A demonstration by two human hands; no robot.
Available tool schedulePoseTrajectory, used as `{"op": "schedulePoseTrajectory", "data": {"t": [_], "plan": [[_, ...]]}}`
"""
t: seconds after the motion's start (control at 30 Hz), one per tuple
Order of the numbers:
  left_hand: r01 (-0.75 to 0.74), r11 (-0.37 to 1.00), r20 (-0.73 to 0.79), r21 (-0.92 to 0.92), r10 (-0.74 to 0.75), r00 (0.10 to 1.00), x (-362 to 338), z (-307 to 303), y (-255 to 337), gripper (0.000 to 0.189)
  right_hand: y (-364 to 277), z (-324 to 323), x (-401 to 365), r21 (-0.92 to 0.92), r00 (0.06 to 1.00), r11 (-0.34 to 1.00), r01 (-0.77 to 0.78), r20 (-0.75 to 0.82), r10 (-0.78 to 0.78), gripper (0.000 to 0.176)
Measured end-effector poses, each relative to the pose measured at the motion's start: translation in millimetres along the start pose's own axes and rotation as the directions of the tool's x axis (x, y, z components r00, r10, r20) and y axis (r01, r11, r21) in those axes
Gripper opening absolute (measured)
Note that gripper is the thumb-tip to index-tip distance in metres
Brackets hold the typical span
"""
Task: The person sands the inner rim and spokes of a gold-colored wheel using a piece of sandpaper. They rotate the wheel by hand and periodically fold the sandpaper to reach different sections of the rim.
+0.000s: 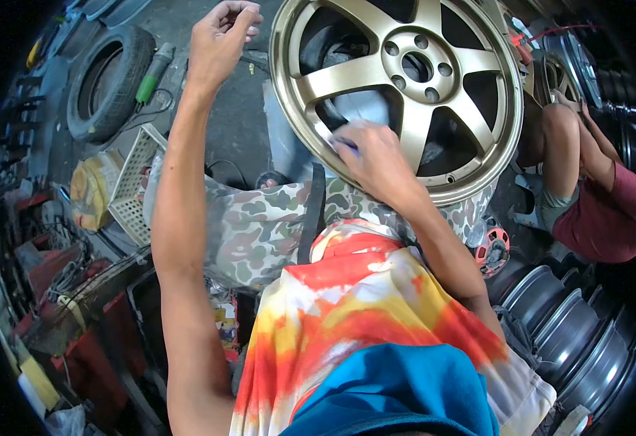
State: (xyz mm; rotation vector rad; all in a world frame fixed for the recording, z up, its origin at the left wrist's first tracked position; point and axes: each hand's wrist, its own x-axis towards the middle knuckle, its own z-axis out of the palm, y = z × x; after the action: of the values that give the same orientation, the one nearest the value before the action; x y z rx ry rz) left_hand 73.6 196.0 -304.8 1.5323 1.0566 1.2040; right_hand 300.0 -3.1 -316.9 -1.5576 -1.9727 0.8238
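Observation:
A bronze-coloured six-spoke car wheel rim point(358, 75) lies tilted before my knees, its centre hole and several bolt holes facing me. My right hand point(377, 156) is closed at the rim's near lower edge, partly smeared by motion. A small bluish bit shows by its fingers, but what it is I cannot make out. My left hand point(225, 36) is raised to the left of the rim, apart from it. Its fingers are curled in loosely, with nothing visible in them. Camouflage-patterned trousers point(260, 225) cover my legs below the rim.
A tyre point(107, 83) and a green-bodied power tool point(154, 73) lie at the upper left. Below them are a cream plastic basket point(132, 182) and a yellow bundle point(94, 189). Another person point(594, 182) crouches at the right by a second rim point(554, 73). Several dark rims point(565, 327) stand lower right.

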Motion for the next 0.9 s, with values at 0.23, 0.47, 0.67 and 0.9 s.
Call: {"op": "schedulePoseTrajectory", "data": {"t": [0.23,0.47,0.67,0.9], "plan": [[0.003,0.996,-0.040,0.086,0.001,0.999,2.5,-5.7,-4.6,0.018,10.9,-5.5,-19.2,-0.047,1.000,0.999,0.006,0.012,-0.005,0.016],[0.021,0.994,-0.022,0.107,-0.019,1.000,2.7,-4.0,-11.3,0.017,-5.0,16.9,14.9,-0.143,0.986,0.987,0.076,-0.139,-0.097,0.016],[0.033,0.995,-0.066,0.094,-0.027,0.997,0.5,-17.8,-11.1,0.018,13.0,1.7,-18.9,-0.110,0.997,0.991,0.070,-0.037,-0.075,0.014],[0.008,0.985,-0.041,0.172,-0.001,0.999,-1.9,-13.7,-10.2,0.017,9.2,10.4,-6.3,-0.185,0.984,0.977,0.108,-0.122,-0.131,0.017]]}}
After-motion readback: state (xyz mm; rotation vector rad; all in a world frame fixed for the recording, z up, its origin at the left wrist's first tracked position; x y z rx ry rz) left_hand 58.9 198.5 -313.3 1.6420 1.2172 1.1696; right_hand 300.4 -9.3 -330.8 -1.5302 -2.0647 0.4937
